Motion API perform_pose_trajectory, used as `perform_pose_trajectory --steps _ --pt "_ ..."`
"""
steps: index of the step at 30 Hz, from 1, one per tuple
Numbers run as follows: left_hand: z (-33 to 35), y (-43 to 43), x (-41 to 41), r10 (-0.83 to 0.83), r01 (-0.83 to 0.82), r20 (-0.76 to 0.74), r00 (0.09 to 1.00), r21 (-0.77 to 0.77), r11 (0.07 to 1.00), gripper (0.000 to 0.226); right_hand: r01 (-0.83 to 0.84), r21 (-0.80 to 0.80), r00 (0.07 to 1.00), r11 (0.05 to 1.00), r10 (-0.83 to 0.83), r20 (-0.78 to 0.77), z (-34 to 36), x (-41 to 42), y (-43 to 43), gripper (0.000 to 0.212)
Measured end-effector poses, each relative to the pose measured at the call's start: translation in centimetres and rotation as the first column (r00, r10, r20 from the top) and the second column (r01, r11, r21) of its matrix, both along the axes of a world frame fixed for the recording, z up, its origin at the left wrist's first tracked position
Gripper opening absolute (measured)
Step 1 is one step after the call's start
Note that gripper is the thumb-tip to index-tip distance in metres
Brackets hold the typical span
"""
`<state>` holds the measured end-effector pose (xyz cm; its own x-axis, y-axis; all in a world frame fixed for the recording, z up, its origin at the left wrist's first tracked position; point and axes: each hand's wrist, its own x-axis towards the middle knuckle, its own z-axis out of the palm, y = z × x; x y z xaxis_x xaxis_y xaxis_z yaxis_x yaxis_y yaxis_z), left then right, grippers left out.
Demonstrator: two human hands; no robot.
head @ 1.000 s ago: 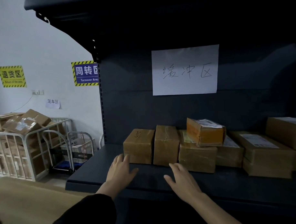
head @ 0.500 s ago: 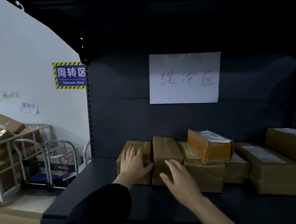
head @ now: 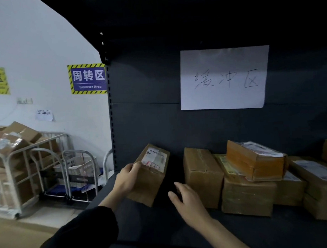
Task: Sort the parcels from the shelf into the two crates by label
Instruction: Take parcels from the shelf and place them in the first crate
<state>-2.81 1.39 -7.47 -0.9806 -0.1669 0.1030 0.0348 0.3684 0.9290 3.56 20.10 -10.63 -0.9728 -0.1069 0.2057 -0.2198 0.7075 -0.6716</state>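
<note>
My left hand (head: 128, 178) grips a small brown parcel (head: 150, 181) by its left side, tilted and lifted off the dark shelf (head: 181, 232), its white label with a red stamp facing me. My right hand (head: 187, 201) hovers just right of it with relaxed fingers, holding nothing. Several more brown parcels stay on the shelf: an upright one (head: 202, 175), a wider one (head: 247, 199) and an orange-taped one (head: 254, 160) stacked on top. No crate is in view.
A white paper sign (head: 223, 78) hangs on the shelf's back panel. At left, a metal cage cart (head: 21, 166) piled with boxes and a trolley (head: 79, 175) stand by the wall. More parcels (head: 320, 185) fill the shelf's right end.
My left hand has taken hold of the leftmost parcel, pulled it away from the row and tipped its label toward me. My right hand has come off the neighbouring parcel.
</note>
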Motion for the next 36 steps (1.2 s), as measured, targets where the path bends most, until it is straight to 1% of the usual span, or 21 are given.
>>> perform_pose_trajectory --steps 2,3,5,7,9,11,13,15,17,18,21,24,28,29,31,32,34,36 --pt "-1.1 -1.2 0.4 -0.017 0.013 0.045 0.999 0.101 0.995 0.056 0.010 -0.104 0.998 0.994 -0.004 0.060 -0.1 -1.1 -1.4 0.058" --pt "-1.6 -1.5 0.7 -0.026 0.019 0.052 0.998 0.136 0.990 0.052 0.009 -0.146 0.997 0.989 0.003 0.083 0.0 -1.5 -2.0 0.057" --pt "-2.0 -1.7 1.1 -0.039 0.033 0.035 0.999 0.176 0.984 0.037 -0.014 -0.216 0.994 0.976 0.036 0.098 0.1 -1.9 -3.0 0.054" --pt "-2.1 -1.4 1.7 -0.046 0.042 0.017 0.999 0.202 0.978 0.030 -0.030 -0.268 0.995 0.963 0.054 0.081 0.2 -1.9 -3.8 0.044" --pt "-2.1 -0.9 2.5 -0.053 0.054 -0.009 0.999 0.265 0.963 0.029 -0.025 -0.317 0.997 0.948 0.048 0.065 0.1 -1.8 -4.1 0.036" --pt "-2.1 -0.7 3.5 -0.064 0.076 -0.048 0.997 0.322 0.944 0.027 -0.025 -0.362 0.997 0.932 0.050 0.059 0.0 -1.6 -4.3 0.034" --pt "-2.1 -0.7 4.3 -0.100 0.128 -0.099 0.990 0.343 0.931 0.023 -0.030 -0.393 0.996 0.919 0.059 0.061 -0.2 -1.3 -4.3 0.034" --pt "-2.4 -1.2 4.9 -0.148 0.190 -0.153 0.977 0.320 0.928 0.024 -0.047 -0.397 0.994 0.917 0.081 0.069 -0.4 -1.0 -4.4 0.035" --pt "-3.0 -2.1 5.3 -0.184 0.226 -0.177 0.967 0.252 0.941 0.029 -0.066 -0.353 0.993 0.933 0.097 0.071 -0.5 -0.9 -4.7 0.037" --pt "-3.6 -2.7 5.3 -0.188 0.217 -0.158 0.969 0.197 0.956 0.033 -0.073 -0.320 0.992 0.945 0.102 0.075 -0.6 -0.9 -4.9 0.038" --pt "-5.8 -4.5 5.2 -0.156 0.154 -0.076 0.985 -0.033 0.988 0.045 -0.087 -0.238 0.985 0.967 0.119 0.124 -1.6 -1.1 -5.8 0.040" --pt "-6.4 -5.2 5.5 -0.114 0.107 -0.028 0.993 -0.194 0.975 0.045 -0.116 -0.187 0.980 0.976 0.143 0.136 -2.6 -1.4 -6.6 0.038" --pt "-5.7 -5.3 5.9 -0.124 0.121 0.013 0.992 -0.360 0.925 0.050 -0.125 -0.080 0.982 0.989 0.135 0.129 -2.5 -1.7 -6.3 0.039" --pt "-5.7 -5.3 5.9 -0.118 0.107 0.002 0.993 -0.422 0.900 0.054 -0.115 -0.038 0.987 0.993 0.119 0.111 -2.4 -1.6 -6.0 0.041" --pt "-6.0 -5.5 6.0 -0.038 0.036 0.009 0.999 -0.572 0.819 0.073 -0.086 0.087 0.994 0.993 0.079 0.077 -2.0 -1.1 -5.3 0.050" --pt "-6.1 -5.5 6.2 0.018 -0.018 -0.007 1.000 -0.655 0.755 0.080 -0.067 0.173 0.997 0.983 0.057 0.060 -1.7 -0.7 -4.9 0.056" --pt "-6.4 -5.5 6.5 0.073 -0.132 -0.110 0.991 -0.792 0.596 0.085 -0.020 0.347 1.000 0.938 0.025 -0.012 -0.8 0.2 -3.9 0.061" --pt "-6.3 -5.1 7.1 0.073 -0.206 -0.195 0.978 -0.856 0.474 0.084 0.026 0.462 0.993 0.886 0.028 -0.111 0.0 1.2 -2.7 0.062"
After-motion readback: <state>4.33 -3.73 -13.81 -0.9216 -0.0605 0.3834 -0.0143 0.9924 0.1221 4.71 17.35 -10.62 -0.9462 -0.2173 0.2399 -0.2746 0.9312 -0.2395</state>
